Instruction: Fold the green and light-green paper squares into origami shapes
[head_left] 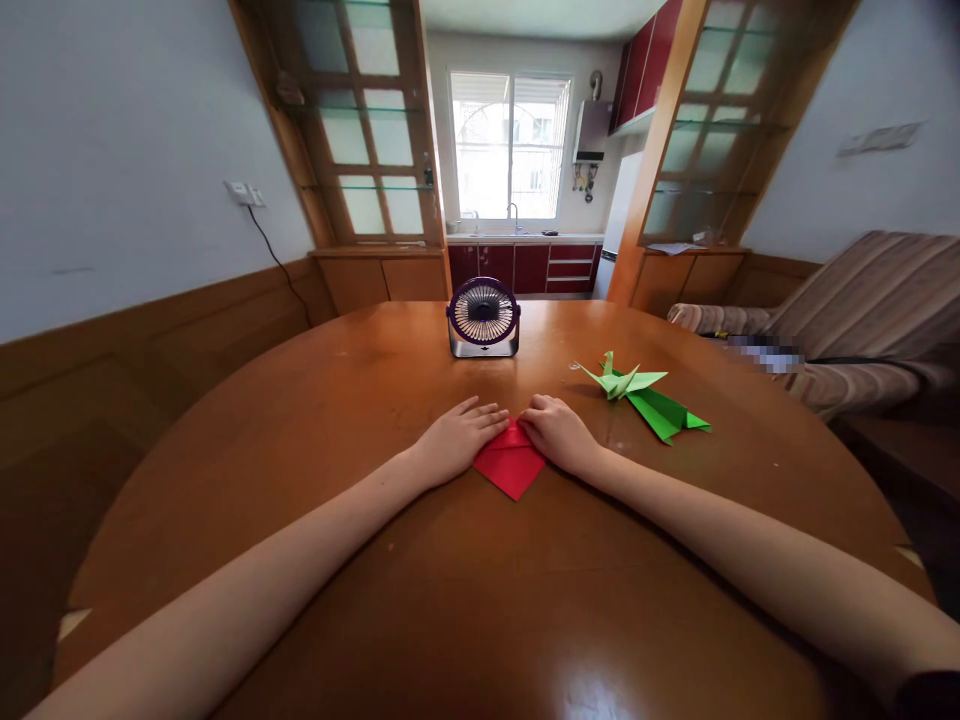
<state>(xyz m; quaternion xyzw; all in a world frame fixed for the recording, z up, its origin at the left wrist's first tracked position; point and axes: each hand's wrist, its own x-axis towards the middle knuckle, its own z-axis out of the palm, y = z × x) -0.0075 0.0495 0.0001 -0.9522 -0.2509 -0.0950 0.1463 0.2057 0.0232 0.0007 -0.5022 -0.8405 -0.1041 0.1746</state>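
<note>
A folded red paper (511,461) lies flat on the round wooden desk (465,600), its point toward the person. The left hand (456,440) rests palm down on its left edge, fingers spread and flat, grip open. The right hand (559,432) presses the right edge, fingers curled down onto the fold, nothing pinched between them. The paper looks light, thin and easily creased; it would likely slide on the glossy desk, so the free corner near the person seems the best place to pinch. Green paper figures (645,395) lie to the right; a small fan (484,318) stands behind.
</note>
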